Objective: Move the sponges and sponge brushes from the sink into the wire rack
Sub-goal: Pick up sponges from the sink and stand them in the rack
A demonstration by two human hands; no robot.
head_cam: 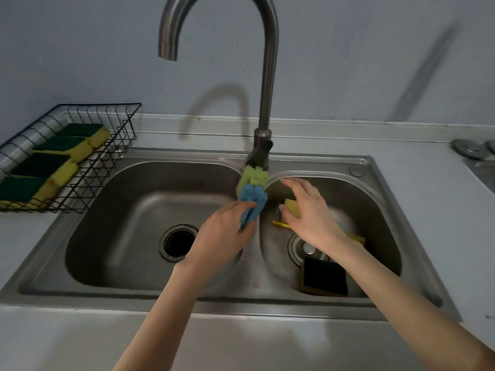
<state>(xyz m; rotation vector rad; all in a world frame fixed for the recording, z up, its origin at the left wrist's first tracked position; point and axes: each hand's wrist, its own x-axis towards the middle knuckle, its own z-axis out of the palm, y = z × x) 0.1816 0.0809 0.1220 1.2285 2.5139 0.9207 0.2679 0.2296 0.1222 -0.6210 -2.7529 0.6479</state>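
Note:
My left hand [225,231] is closed around a sponge brush [253,187] with a blue and green foam head, held over the divider between the two basins. My right hand [308,212] reaches into the right basin [380,223], its fingers curled over a yellow sponge [292,206]; whether it grips the sponge is unclear. A green-topped yellow sponge [324,279] lies at the front of the right basin. More yellow [356,238] shows behind my right wrist. The black wire rack [107,156] on the left counter holds several green-and-yellow sponges [53,162].
A tall steel faucet [267,76] rises behind the sink divider, right above the brush. The left basin [107,223] has an open drain [179,243]. Grey counter surrounds the sink; a metal fitting [468,149] sits at the far right.

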